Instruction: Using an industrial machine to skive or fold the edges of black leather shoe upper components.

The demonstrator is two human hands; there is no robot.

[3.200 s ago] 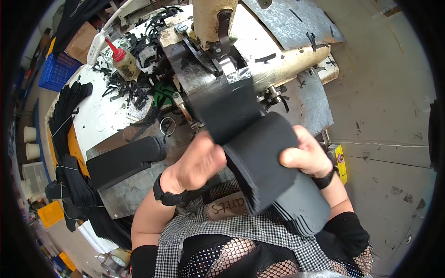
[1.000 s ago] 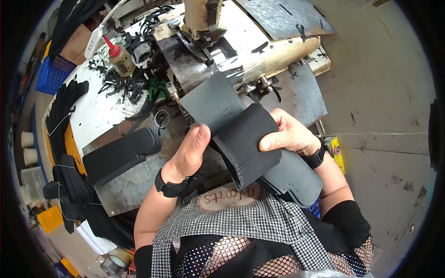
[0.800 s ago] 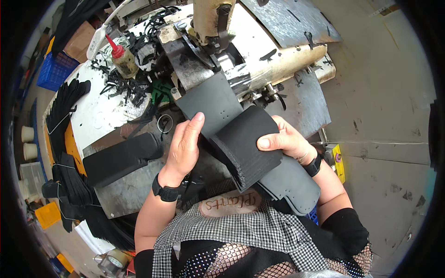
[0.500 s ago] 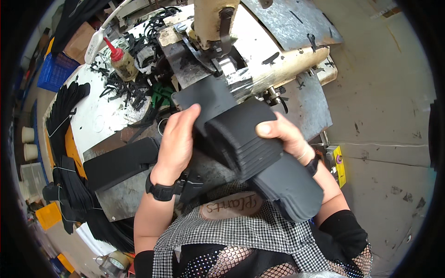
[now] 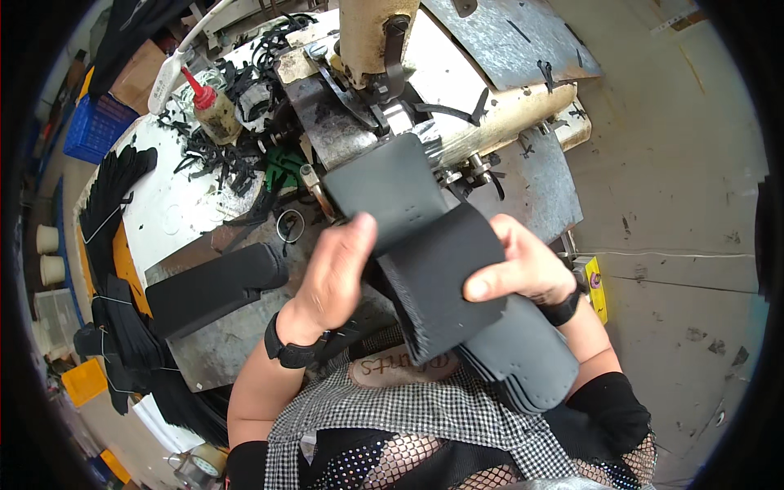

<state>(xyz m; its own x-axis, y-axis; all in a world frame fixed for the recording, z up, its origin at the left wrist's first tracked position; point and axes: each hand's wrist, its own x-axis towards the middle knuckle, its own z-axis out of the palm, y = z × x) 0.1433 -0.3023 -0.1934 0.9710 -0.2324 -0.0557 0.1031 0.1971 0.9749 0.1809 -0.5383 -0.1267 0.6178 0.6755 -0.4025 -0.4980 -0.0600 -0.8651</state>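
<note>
Above the worktop point(image 5: 204, 229), a stack point(image 5: 457, 294) of dark sheets between both hands: left hand point(image 5: 339, 273) fingers clamped on its left edge, right hand point(image 5: 523, 265) fingers pressed on top.

Both forearms enter from the lower edge and angle upward toward the middle. The left hand point(image 5: 339, 269) is raised, back of the hand toward the camera, fingers curled forward and closed in a grip, thumb tip uppermost near the centre. A black band circles the left wrist. The right hand point(image 5: 523, 265) sits just beside it at the same height, fingers bent, thumb pressed flat and pointing toward the left hand. A black band circles the right wrist; a black sleeve covers the right upper arm.
</note>
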